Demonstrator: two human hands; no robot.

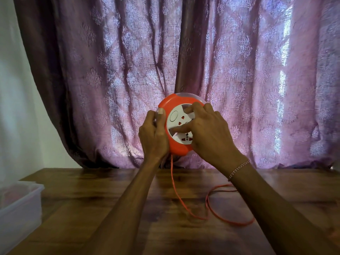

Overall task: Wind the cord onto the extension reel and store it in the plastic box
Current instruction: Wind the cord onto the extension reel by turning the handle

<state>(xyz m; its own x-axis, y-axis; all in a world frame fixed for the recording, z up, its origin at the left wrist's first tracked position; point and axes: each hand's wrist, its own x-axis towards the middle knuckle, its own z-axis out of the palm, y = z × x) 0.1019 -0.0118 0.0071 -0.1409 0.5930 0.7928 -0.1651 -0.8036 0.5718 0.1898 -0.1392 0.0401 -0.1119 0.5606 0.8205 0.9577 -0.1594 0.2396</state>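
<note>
nearest the viewer, two bare forearms reach forward over the wooden counter (110, 208), the right one wearing a thin beaded bracelet (238, 169) at the wrist. below and between the forearms, the loose orange cord (211, 205) lies in a slack loop on the counter, passing under the right forearm, and one strand rises straight up to the underside of the reel. far off to the left of the left forearm, at the counter's edge, sits the translucent plastic box (18, 208), well apart from both hands. further out, the extension reel (179, 126) is held up in the air between the hands, its white socket face turned toward the viewer. the left hand (153, 137) is closed around the reel's left rim, thumb pressed on the orange front edge. the right hand (209, 133) covers the reel's right side, fingers curled into the recesses of the white centre. behind everything hangs a purple patterned curtain (239, 61).
</note>
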